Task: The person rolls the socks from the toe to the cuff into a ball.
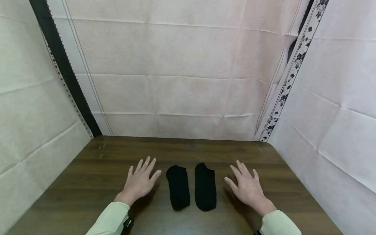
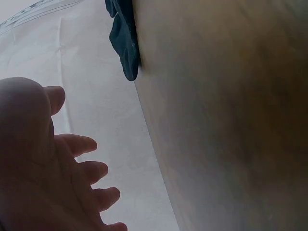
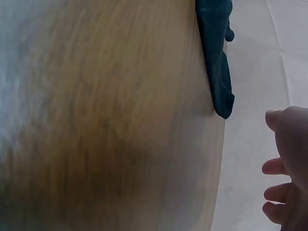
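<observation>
Two black ankle socks lie flat, side by side with a narrow gap, on a brown wooden table (image 1: 97,182). The left sock (image 1: 178,186) tilts slightly; the right sock (image 1: 205,187) is nearly straight, both with their long sides pointing away from me. My left hand (image 1: 139,181), palm down with fingers spread, is to the left of the socks and touches neither. On the other side, my right hand (image 1: 246,184) is also spread and apart from them. Both wrist views show dark sock fabric (image 2: 126,43) (image 3: 216,62) on the tabletop, beyond the fingers.
White creased cloth hangs behind the table as a back wall (image 1: 182,78), with cloth side walls at left (image 1: 35,104) and right (image 1: 332,98). A black strip (image 1: 67,65) runs down the left corner, a floral border (image 1: 290,75) down the right.
</observation>
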The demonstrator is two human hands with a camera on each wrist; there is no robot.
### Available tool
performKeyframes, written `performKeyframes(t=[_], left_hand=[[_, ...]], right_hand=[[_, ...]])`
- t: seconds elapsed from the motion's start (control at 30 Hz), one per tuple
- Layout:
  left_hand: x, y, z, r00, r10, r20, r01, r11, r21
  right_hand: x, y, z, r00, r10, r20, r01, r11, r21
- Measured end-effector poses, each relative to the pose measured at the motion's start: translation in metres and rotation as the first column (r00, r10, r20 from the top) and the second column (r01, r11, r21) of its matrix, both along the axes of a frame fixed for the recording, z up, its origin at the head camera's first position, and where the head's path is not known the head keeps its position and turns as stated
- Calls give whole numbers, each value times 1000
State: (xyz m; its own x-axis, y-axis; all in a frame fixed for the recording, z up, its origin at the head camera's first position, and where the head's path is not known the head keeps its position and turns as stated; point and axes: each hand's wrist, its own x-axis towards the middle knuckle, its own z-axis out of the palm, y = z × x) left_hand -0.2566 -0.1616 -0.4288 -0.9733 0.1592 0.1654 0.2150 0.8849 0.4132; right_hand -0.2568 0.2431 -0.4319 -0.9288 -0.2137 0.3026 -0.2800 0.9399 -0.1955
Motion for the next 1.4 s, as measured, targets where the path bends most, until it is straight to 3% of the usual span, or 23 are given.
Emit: performKeyframes(t=[0.23,0.4,0.6,0.83,1.1,1.4], left_hand=[[1,1,1,1000,0,-11,0,1000,30],[1,3,2,1000,-4,8,3,998,57],[1,6,1,1000,-10,19,7,993,119],[2,14,1,999,-17,34,11,983,183],[-1,23,3,1000,23,15,-26,967,252],[-4,25,2,997,54,52,-67,954,293]], right_hand=[[1,-7,3,999,48,23,-46,993,-106],[1,-13,5,995,62,81,-41,971,-235],[5,-21,11,989,69,127,-12,915,-403],[11,-28,12,974,110,199,25,820,-572],[9,-32,11,968,149,201,9,781,-624],[10,-40,10,953,211,220,-2,726,-687]])
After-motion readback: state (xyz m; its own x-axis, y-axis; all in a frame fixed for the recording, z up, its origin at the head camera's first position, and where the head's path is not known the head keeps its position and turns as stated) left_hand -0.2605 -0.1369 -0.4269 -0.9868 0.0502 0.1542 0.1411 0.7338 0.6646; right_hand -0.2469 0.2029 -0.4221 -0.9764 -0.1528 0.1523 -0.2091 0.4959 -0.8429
